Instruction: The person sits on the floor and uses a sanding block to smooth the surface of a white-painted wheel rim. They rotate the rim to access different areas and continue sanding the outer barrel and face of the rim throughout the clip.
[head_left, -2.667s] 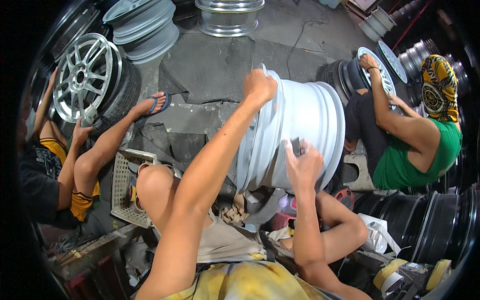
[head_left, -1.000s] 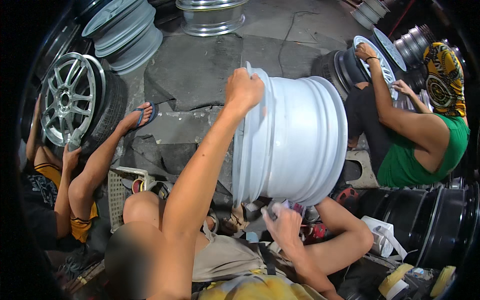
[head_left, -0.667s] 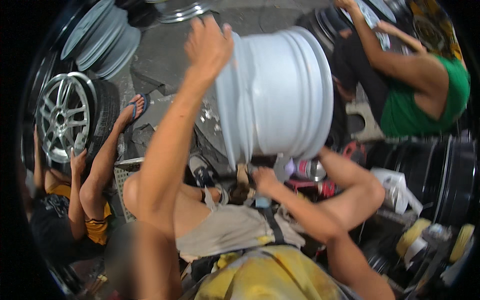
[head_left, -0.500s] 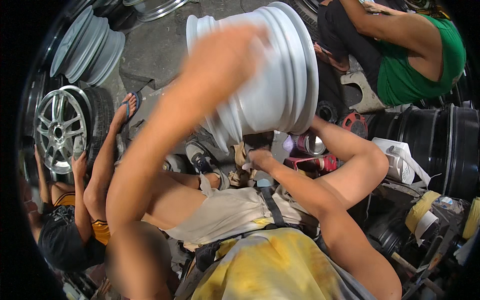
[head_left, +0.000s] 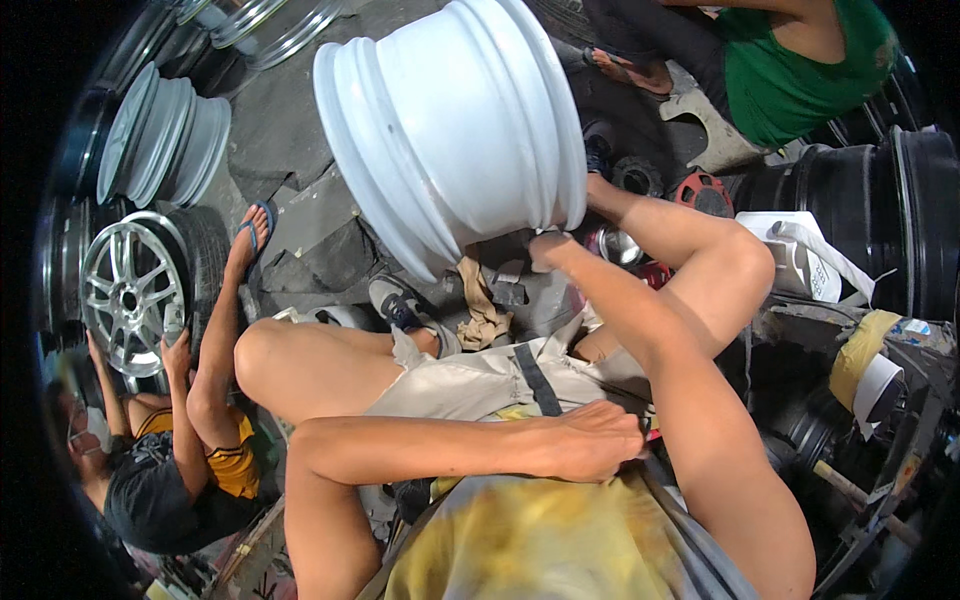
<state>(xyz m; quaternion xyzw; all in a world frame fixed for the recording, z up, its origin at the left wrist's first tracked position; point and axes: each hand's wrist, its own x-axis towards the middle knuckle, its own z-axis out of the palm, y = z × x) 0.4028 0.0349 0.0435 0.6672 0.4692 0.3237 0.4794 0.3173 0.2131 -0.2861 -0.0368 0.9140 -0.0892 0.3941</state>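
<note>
A large wheel rim [head_left: 440,130], coated pale grey-white, is tilted in front of my knees. My right hand [head_left: 552,252] reaches between my legs to the rim's lower right edge; its fingers are mostly hidden there. Across my lap lies my left forearm. My left hand [head_left: 600,440] is closed in a fist next to my right forearm, with a small pinkish-red bit showing at its far side; what it holds I cannot make out. Crumpled tan paper or cloth [head_left: 483,310] lies below the rim, beside my shoe [head_left: 400,302].
At left a person [head_left: 160,480] holds a silver spoked wheel [head_left: 130,298]. Several grey rims [head_left: 160,140] stand behind. A person in green [head_left: 800,75] sits far right. Black rims [head_left: 850,210], a white box [head_left: 790,255] and a tape roll [head_left: 865,370] are on my right.
My left arm has come down from in front of the rim to my lap, its hand now closed. The rim appears shifted left in view, and my right hand is higher, at its lower edge.
</note>
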